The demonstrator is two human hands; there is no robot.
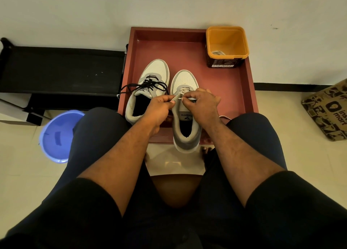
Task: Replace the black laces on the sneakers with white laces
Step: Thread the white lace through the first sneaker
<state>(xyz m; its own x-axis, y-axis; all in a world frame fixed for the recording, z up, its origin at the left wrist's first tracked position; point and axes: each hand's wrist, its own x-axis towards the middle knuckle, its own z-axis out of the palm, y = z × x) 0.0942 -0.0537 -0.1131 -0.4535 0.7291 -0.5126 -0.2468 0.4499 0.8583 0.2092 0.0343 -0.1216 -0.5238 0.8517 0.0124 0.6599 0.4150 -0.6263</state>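
Note:
Two white and grey sneakers stand side by side on a red tray [225,83]. The left sneaker [150,83] carries loose black laces [148,86] that spill over the tray's left rim. The right sneaker [185,106] has a white lace [185,93] at its lower eyelets. My left hand [159,110] pinches the right sneaker's eyelet edge. My right hand [202,106] pinches the tip of the white lace next to that edge. A loop of white lace [225,116] shows past my right wrist.
An orange tub [227,42] with something pale at its bottom stands in the tray's far right corner. A black rack [62,70] sits at the left, a blue plastic basin [56,136] beside my left knee, a printed paper bag [330,110] at the right.

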